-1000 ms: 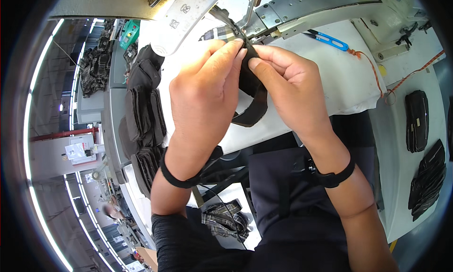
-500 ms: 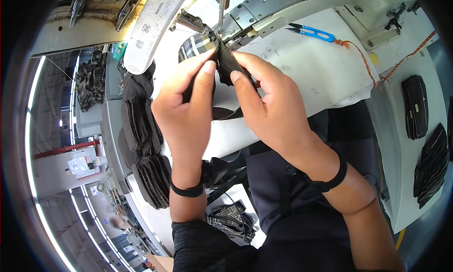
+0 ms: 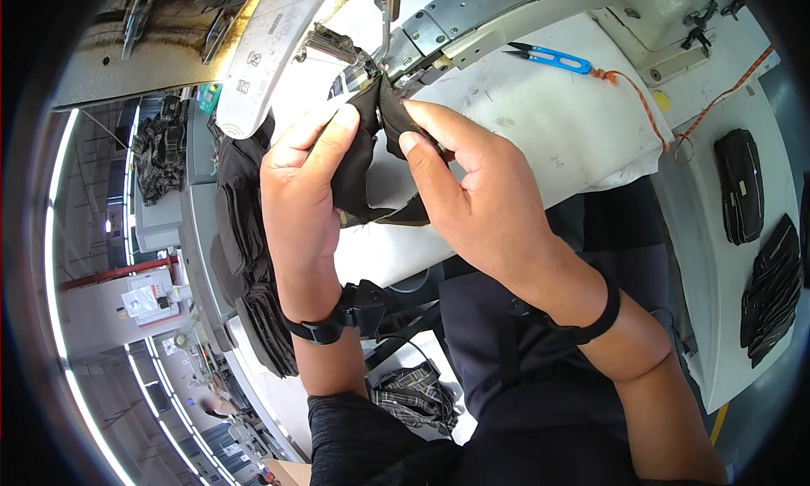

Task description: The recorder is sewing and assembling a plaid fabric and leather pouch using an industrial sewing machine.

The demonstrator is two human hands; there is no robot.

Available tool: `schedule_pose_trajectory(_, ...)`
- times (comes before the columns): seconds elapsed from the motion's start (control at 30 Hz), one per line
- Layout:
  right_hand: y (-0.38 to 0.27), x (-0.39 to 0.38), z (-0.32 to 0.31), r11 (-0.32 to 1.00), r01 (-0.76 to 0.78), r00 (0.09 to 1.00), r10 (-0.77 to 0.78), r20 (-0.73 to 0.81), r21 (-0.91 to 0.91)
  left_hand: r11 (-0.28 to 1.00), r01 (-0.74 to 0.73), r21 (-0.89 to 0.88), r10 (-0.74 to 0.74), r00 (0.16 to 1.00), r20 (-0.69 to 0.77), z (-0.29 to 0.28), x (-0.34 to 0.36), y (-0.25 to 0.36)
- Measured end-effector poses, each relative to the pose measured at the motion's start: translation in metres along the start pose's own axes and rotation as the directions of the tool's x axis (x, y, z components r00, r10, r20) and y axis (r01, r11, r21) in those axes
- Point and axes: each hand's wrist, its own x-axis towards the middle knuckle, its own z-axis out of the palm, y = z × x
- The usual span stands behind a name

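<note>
A piece of dark fabric (image 3: pixel 358 172) lies bunched beneath the presser foot (image 3: pixel 377 67) of a sewing machine, with a patch of plaid cloth (image 3: pixel 344 84) behind it. Its left side is pinched between the thumb and fingers of my left hand (image 3: pixel 305 178). My right hand (image 3: pixel 472 170) pinches the right side, thumb on top and index finger stretched toward the needle area. Between my hands the fabric parts in a gap, and the white table shows through. My fingers hide part of the cloth's edges.
Blue thread snips (image 3: pixel 553 59) on an orange cord lie right of the machine bed. Stacks of dark fabric pieces (image 3: pixel 245 224) stand at the left. More dark bundles (image 3: pixel 741 186) lie on the right-hand surface. Plaid cloth (image 3: pixel 413 397) sits low near my lap.
My left hand has shifted left and slightly down, spreading the dark fabric and widening the gap. The right hand has moved slightly left, still pinching its side.
</note>
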Motion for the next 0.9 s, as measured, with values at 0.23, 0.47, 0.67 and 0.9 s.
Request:
schedule_pose_trajectory(0.23, 0.000, 0.000, -0.001, 0.989, -0.119, 0.993, 0.117, 0.028, 0.091, 0.994, -0.100, 0.045, 0.102, 0.994, -0.040, -0.001, 0.000, -0.011)
schedule_pose_trajectory(0.47, -0.007, 0.000, 0.000, 0.982, -0.155, 0.988, 0.155, 0.014, 0.103, 0.994, 0.015, -0.109, -0.008, 0.998, 0.064, -0.013, 0.007, -0.016)
schedule_pose_trajectory(0.67, -0.013, 0.003, -0.001, 0.987, -0.153, 0.987, 0.151, 0.052, 0.040, 0.938, 0.152, -0.313, -0.097, 0.978, 0.187, -0.028, 0.021, -0.024)
schedule_pose_trajectory(0.9, -0.011, 0.003, -0.001, 0.989, -0.136, 0.991, 0.135, 0.024, 0.064, 0.970, 0.093, -0.223, -0.066, 0.990, 0.122, -0.018, 0.016, -0.021)
